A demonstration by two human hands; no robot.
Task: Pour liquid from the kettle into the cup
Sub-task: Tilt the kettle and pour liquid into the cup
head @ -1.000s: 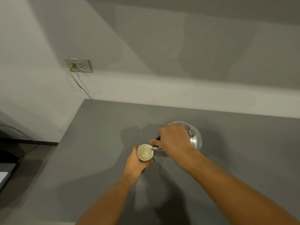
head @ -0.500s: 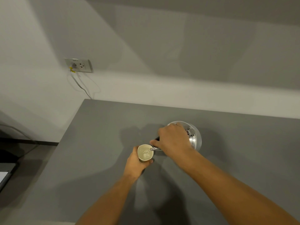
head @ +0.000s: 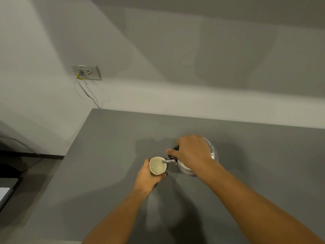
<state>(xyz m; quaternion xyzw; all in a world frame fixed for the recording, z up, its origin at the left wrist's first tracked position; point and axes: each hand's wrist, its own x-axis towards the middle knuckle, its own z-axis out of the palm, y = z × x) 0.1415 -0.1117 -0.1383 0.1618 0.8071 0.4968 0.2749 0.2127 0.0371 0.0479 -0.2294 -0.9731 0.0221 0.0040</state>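
Observation:
A pale cup point(head: 157, 165) stands over the grey table point(head: 105, 173), and my left hand point(head: 146, 176) wraps around its side from below. Clear liquid lies inside the cup. A shiny metal kettle point(head: 212, 153) is tipped to the left, its thin spout point(head: 168, 162) reaching over the cup's right rim. My right hand point(head: 190, 151) grips the kettle's dark handle from above and hides most of the kettle's body.
The table's left edge point(head: 73, 147) drops to a dark floor. A wall socket point(head: 86, 72) with a plugged cable hangs on the white wall behind the table. A flat pale object point(head: 4, 194) lies low at the far left.
The kettle is tipped a little further towards the cup. Both hands stay almost where they were.

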